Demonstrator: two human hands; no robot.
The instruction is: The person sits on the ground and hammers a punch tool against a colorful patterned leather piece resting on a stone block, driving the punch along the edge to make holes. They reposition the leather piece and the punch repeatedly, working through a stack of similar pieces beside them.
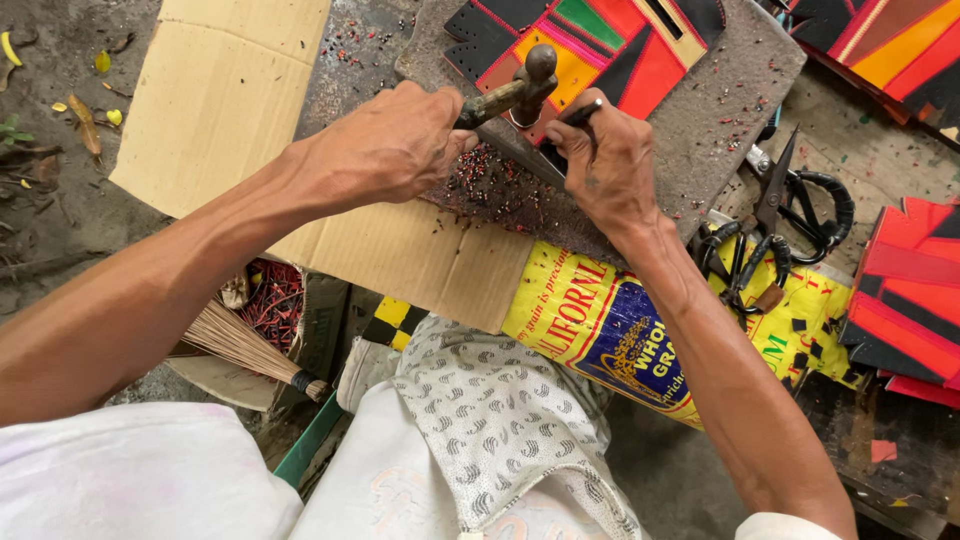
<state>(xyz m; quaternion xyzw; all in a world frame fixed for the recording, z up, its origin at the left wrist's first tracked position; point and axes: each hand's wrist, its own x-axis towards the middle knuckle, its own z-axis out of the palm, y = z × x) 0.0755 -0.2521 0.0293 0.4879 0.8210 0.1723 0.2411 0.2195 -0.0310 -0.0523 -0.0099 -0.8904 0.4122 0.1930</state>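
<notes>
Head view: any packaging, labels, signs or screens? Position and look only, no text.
Printed sack: flat under the stone slab, below the right hand; yellow with a blue panel, red and gold print.
Cardboard sheet: flattened, plain tan, no print, under the left hand, which grips a hammer.
Cardboard box: open, left of centre, holds red scraps.
No signs or screens.

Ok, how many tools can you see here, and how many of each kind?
hammer, held in the left hand: 1
metal punch, held in the right hand: 1
pairs of scissors, lying together at the right: 2
hand broom: 1
Total: 5 tools
</notes>
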